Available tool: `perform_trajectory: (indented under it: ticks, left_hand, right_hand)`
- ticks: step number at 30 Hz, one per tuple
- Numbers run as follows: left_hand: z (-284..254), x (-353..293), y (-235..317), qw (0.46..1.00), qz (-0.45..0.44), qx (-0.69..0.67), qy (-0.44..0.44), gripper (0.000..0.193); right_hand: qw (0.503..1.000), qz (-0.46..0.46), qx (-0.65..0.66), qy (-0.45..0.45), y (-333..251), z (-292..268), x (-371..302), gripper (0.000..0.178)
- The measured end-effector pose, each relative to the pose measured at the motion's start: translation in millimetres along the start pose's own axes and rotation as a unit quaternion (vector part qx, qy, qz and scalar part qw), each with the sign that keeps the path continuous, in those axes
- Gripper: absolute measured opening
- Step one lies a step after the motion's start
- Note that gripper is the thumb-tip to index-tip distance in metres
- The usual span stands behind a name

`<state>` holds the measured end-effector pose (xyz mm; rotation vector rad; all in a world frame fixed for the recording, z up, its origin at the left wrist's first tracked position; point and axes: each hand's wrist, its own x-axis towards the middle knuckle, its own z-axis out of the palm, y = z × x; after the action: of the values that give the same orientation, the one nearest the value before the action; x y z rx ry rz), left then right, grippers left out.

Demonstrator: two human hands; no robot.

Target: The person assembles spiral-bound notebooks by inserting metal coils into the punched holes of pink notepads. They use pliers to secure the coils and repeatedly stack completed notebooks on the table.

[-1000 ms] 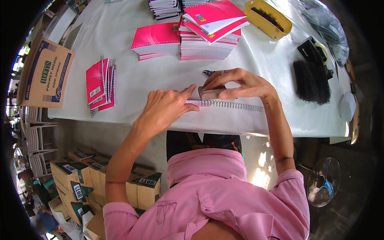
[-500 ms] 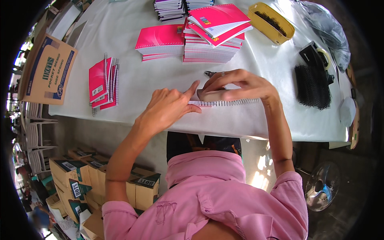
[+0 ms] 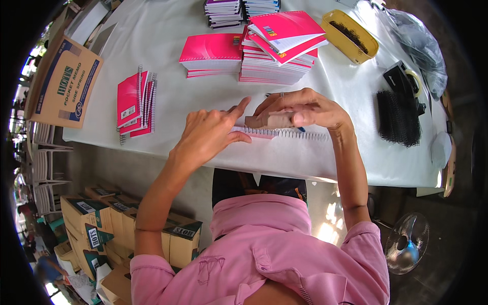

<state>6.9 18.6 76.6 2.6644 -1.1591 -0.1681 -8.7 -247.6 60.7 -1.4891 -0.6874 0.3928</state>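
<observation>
A small notebook (image 3: 269, 120) is held upright at the table's front edge, its greyish-brown board facing up and a pink cover edge below. Along its near side runs a wire coil (image 3: 311, 135), threaded through the left part and sticking out free past the right end. My left hand (image 3: 207, 133) pinches the notebook's left end, thumb below and index finger raised. Closed over the board and its far side, my right hand (image 3: 312, 111) has its thumb above the coil. Behind it, a tool with a blue handle end (image 3: 301, 129) is mostly hidden.
Pink notebooks without coils (image 3: 277, 66) are stacked ahead. Coiled notebooks (image 3: 134, 104) lie at left, near a carton (image 3: 66, 86). A yellow tin (image 3: 368, 55) holds dark coils. At right are a black coil bundle (image 3: 398, 119), a tape dispenser (image 3: 396, 76) and a plastic bag (image 3: 419, 48).
My right hand has shifted its hold, and more of the notebook's brown board shows. The coil reaches further along the notebook's edge. The view has shifted slightly.
</observation>
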Motion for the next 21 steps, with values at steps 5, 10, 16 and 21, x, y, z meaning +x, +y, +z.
perform_trajectory:
  ticks: [5, 10, 16, 21]
  left_hand:
    - [-1, -1, -4, 1.000, -0.009, -0.017, 0.024, 0.087]
    - [10, -4, -16, 0.992, -0.018, -0.096, 0.080, 0.092]
    - [30, -7, -30, 0.926, -0.034, -0.348, 0.142, 0.102]
    - [41, -6, -33, 0.881, -0.060, -0.445, 0.151, 0.103]
  right_hand:
    - [0.987, 0.089, -0.134, 0.023, 6, -4, 9, 0.049]
    - [0.981, 0.118, -0.152, -0.006, -3, 4, 19, 0.052]
    - [0.965, 0.147, -0.216, 0.002, -9, 9, 31, 0.054]
    - [0.981, 0.139, -0.133, 0.015, -6, 10, 34, 0.050]
